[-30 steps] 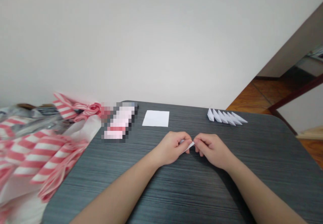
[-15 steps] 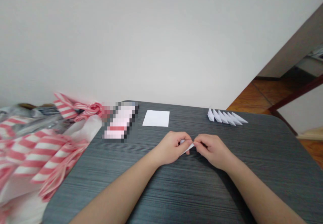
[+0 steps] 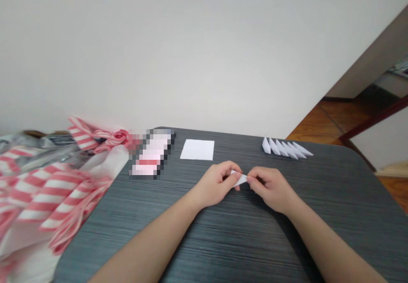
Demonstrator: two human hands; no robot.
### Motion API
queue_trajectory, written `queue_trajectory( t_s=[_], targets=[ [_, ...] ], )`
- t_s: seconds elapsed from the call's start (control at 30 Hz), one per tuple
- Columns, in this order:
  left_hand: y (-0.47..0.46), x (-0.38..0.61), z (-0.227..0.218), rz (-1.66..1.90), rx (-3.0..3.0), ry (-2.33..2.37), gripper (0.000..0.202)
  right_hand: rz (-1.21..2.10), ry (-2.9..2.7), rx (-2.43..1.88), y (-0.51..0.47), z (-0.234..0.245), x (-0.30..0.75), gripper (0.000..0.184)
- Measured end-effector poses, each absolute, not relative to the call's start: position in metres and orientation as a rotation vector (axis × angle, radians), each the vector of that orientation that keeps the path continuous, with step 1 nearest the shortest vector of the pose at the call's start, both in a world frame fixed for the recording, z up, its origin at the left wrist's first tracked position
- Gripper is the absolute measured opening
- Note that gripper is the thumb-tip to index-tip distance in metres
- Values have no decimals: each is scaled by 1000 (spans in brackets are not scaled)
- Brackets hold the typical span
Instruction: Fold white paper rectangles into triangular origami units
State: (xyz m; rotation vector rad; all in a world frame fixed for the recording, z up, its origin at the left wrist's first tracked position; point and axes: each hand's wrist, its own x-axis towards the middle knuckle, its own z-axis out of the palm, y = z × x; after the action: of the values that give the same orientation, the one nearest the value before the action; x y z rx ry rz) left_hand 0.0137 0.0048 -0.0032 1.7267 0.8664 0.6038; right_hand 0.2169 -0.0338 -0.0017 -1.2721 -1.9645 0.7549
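Note:
A small folded piece of white paper (image 3: 241,179) is held between both hands above the dark table. My left hand (image 3: 216,184) pinches its left part between thumb and fingers, covering some of it. At its pointed right end, my right hand (image 3: 269,188) grips the tip with thumb and forefinger. Beyond the left hand lies a flat white paper stack or sheet (image 3: 197,149); how many sheets it has I cannot tell. Several folded white paper pieces (image 3: 286,148), pointed in shape, lie in an overlapping row past the right hand.
The table (image 3: 204,249) has dark wood grain and rounded corners, and stands against a white wall. A blurred-out phone-like object (image 3: 152,153) lies at its left side. Red-and-white striped cloth (image 3: 54,193) and plastic bags are heaped left of the table.
My hands have moved slightly apart, the right one a little to the right. More of the folded paper shows between them, and it now tilts differently.

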Motion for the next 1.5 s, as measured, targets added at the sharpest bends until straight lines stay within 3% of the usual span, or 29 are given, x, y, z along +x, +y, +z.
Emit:
queue_trajectory(
  t_s=[0.77,1.5],
  targets=[
    [6,14,-7,581,1750,881,25,994,-1896,-1348,-34,-3,218,23],
    [6,11,-6,606,1788,903,32,942,-1829,-1387,-34,-4,221,22]
  ],
)
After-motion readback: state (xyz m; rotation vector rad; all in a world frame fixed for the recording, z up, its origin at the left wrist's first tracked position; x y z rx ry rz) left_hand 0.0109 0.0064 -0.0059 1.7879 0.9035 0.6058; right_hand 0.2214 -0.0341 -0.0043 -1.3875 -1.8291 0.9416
